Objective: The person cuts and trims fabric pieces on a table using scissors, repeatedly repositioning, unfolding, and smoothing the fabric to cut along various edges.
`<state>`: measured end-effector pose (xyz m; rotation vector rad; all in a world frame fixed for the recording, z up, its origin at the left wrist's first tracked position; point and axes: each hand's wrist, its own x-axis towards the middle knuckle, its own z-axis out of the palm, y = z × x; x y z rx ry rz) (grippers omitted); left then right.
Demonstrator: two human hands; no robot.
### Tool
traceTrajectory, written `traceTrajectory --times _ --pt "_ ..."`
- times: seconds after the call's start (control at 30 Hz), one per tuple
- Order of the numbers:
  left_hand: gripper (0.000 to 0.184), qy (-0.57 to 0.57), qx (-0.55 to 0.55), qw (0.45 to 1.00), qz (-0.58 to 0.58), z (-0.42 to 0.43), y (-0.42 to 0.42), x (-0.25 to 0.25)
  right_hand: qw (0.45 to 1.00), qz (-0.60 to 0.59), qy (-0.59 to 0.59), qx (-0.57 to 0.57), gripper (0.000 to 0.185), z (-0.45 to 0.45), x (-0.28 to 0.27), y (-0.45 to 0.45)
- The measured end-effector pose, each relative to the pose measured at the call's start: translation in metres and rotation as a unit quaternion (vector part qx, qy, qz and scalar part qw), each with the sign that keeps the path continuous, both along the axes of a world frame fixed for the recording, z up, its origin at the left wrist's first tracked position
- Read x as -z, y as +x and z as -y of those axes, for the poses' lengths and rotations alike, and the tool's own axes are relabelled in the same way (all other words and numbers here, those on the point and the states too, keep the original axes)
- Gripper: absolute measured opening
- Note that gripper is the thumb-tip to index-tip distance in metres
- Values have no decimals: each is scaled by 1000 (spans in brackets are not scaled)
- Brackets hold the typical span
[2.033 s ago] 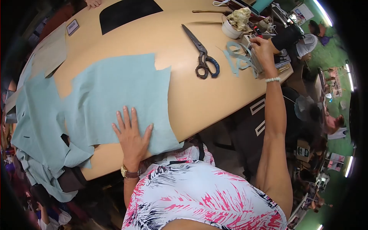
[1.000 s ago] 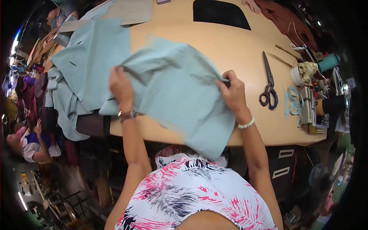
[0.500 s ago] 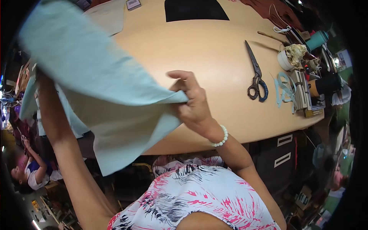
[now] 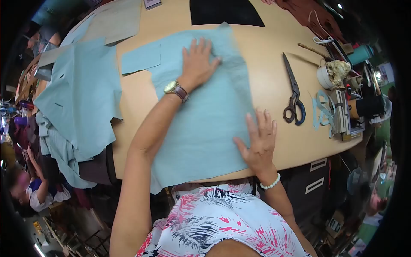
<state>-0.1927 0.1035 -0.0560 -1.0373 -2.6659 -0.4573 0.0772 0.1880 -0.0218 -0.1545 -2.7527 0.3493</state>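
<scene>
A light blue cloth piece (image 4: pixel 201 128) is spread over the wooden table (image 4: pixel 274 98) in front of me, its lower edge reaching the table's near edge. My left hand (image 4: pixel 198 63) lies on the upper part of the cloth with fingers spread. At the cloth's right edge rests my right hand (image 4: pixel 260 143), palm down, fingers apart. A second light blue cloth (image 4: pixel 81 94) with small dark slits lies to the left and hangs off the table. Black-bladed scissors (image 4: pixel 293 92) lie to the right of the spread piece.
A black piece (image 4: pixel 227 12) and a grey piece (image 4: pixel 113 21) lie at the far side. On the right are a white cup (image 4: pixel 324 78), blue fabric strips (image 4: pixel 324 112) and a black thread cone (image 4: pixel 368 107). A person (image 4: pixel 38 188) is at the lower left.
The cloth piece was lifted and swung to the left in both hands; now it lies spread on the table. Both hands have let go and rest flat.
</scene>
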Motion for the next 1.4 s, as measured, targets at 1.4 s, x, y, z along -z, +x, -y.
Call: traceTrajectory --times 1.4 --pt "55 79 19 996 -42 -48 -19 0 996 66 -43 28 58 1 13 4"
